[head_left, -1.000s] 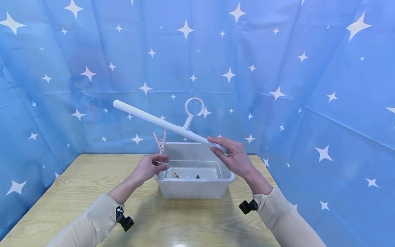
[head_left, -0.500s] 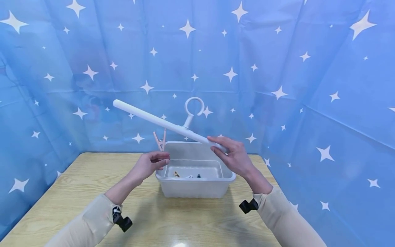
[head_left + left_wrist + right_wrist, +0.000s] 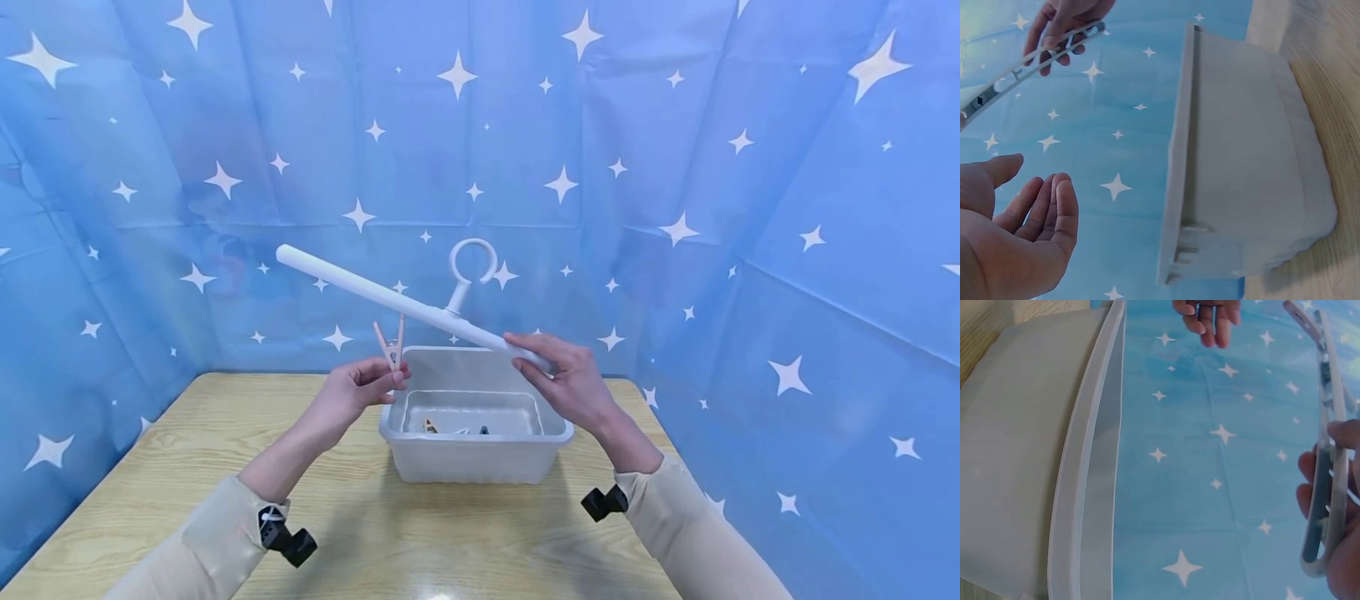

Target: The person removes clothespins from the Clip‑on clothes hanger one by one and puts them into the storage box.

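A white hanger (image 3: 367,290) with a round hook is held up at a slant over the grey-white bin, its left end higher. My right hand (image 3: 566,375) grips the hanger's right end between thumb and fingers. A pale pink clothespin (image 3: 392,350) hangs from the bar, left of the hook. Just below it, my left hand (image 3: 360,392) is raised by the bin's left rim. The left wrist view shows the fingers (image 3: 1066,206) of that hand loosely bent, with nothing between them. From below, in the right wrist view, the hanger (image 3: 1329,506) shows a hollow underside.
The grey-white bin (image 3: 480,458) stands on a wooden table (image 3: 465,533) and has a few small things, among them a yellowish clip (image 3: 430,425), at its bottom. A blue curtain (image 3: 510,142) with white stars hangs behind and at both sides.
My left hand has shifted slightly left and up, beside the clothespin's lower end. My right hand and the hanger stay nearly still.
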